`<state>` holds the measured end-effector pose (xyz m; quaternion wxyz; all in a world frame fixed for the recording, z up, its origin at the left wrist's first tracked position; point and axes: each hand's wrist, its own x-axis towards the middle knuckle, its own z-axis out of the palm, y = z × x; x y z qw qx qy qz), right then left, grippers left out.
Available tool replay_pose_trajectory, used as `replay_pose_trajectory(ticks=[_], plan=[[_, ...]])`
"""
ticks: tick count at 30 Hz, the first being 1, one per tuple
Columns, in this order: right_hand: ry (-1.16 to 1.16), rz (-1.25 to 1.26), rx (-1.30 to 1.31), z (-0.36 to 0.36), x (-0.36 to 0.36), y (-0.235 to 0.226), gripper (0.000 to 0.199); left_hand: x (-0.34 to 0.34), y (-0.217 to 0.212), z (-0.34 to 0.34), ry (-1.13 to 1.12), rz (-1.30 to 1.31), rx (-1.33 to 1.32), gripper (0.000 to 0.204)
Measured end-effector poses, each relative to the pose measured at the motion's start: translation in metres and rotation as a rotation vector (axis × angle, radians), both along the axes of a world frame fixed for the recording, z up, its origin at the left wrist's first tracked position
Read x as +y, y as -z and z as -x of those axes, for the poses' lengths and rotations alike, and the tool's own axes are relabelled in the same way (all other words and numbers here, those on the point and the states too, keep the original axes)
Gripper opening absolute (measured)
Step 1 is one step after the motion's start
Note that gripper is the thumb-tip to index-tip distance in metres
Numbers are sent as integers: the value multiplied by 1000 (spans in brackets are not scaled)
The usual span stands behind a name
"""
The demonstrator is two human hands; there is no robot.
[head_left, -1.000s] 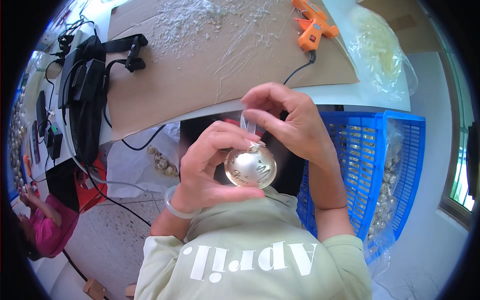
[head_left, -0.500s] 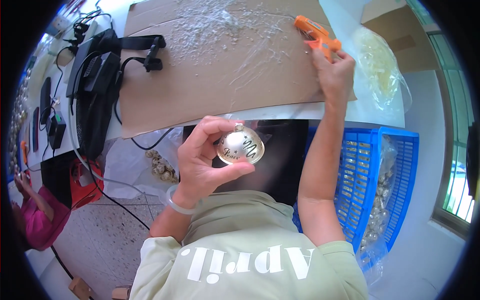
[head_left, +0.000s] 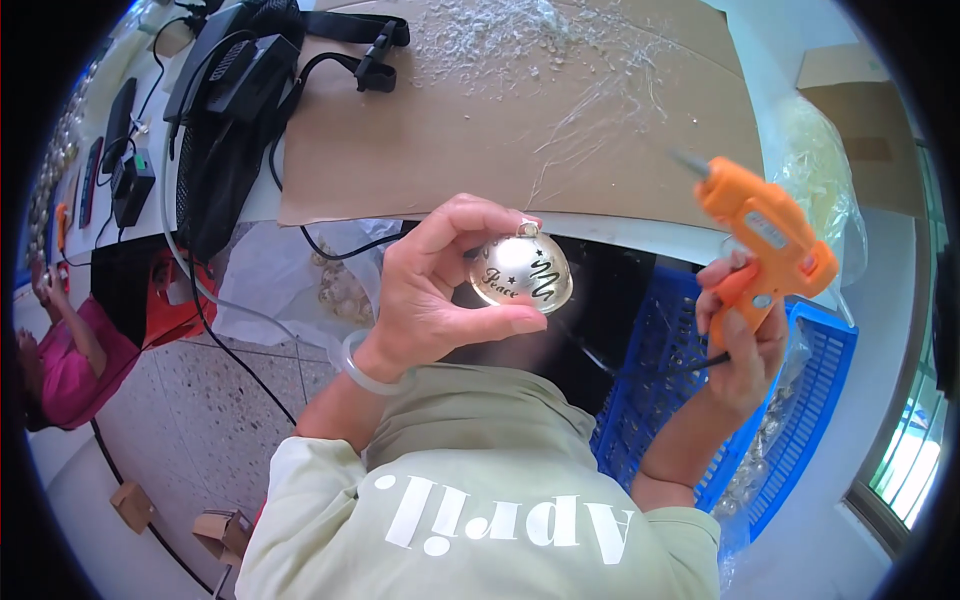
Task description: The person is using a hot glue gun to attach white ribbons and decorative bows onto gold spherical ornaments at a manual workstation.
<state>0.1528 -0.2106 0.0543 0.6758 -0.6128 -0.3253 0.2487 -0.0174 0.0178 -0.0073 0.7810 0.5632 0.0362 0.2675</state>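
Note:
My left hand (head_left: 440, 275) pinches a shiny pale-gold bell-shaped ornament (head_left: 522, 270) between thumb and fingers, its small loop at the top. Dark printed lettering, stars and a zigzag tree mark its side. In my right hand (head_left: 745, 345), fingers wrapped round the handle, is an orange hot glue gun (head_left: 765, 235). Its dark nozzle points up and left, over the right edge of the cardboard sheet (head_left: 400, 160). The glue gun is apart from the ornament, to its right. A dark cord runs from the handle's lower end toward the left.
Glue strands and crumbs (head_left: 530, 50) litter the cardboard. A black bag with straps (head_left: 235, 120) lies at left. Below the table edge, a blue plastic crate (head_left: 810, 400) holds bagged ornaments at right; a white plastic bag (head_left: 255, 285) sits at left. Another person (head_left: 85, 350) works far left.
My right hand has lifted the glue gun off the cardboard and brought it nearer me, to the right. The left hand still holds the ornament. The view has shifted.

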Motion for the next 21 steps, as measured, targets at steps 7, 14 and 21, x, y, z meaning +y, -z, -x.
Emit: replay_pose_trajectory(ticks=[7, 14, 21], plan=[[-33, 140, 35, 34, -2, 8, 52, -3, -4, -2, 49, 21, 26, 60], [-21, 197, 53, 40, -1, 4, 50, -4, -3, -1, 47, 3, 31, 60], [-59, 231, 45, 39, -2, 6, 50, -4, -4, 0, 38, -52, 21, 60]])
